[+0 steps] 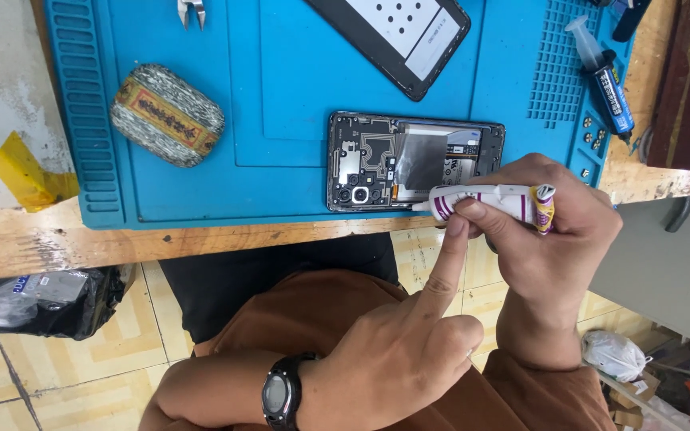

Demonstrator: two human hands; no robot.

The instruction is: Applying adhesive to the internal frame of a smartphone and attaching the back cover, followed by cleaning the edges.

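Now, right hand (549,239) clamped on crumpled glue tube (489,201), left hand (405,351) curled, forefinger touching it.

The right hand (549,239) holds a small white tube with purple stripes (489,201). Its thin tip touches the bottom edge of an open black phone with its back off (413,160). The left hand (401,351) points one finger up at the tube. The phone lies on a blue rubber mat (281,96) on the wooden desk (57,239).

white-purple glue tube (485,201) – right hand (549,231) | green-gold oval tin (167,115) – mat's left
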